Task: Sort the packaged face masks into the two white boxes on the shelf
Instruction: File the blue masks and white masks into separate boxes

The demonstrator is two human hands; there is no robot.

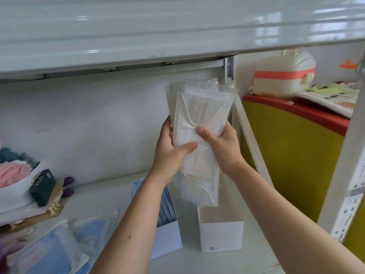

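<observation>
Both hands hold a stack of packaged white face masks (199,123) upright in the air, above the shelf (110,196) and in front of its pale back wall. The left hand (170,153) wraps the stack's left edge, its thumb (188,146) pressed across the front of the clear wrapping; the right hand (221,147) clasps the right edge, its thumb (203,133) lying on the front higher up. Each grip is curled round the packs — the stack sits between the two palms, its upper half rising well above the fingers and its lower end hanging below the wrists.

Directly beneath the stack's lower end stands the right white box (221,234), open at the top. Just beside it to the left, partly behind the left forearm, is the left white box (167,234), holding blue packaged masks (166,208) on edge. More blue masks in clear bags (59,248) lie at the shelf's near left corner. Farther left — a dark small carton (42,186) leans against folded pink and white cloth (13,175).
</observation>
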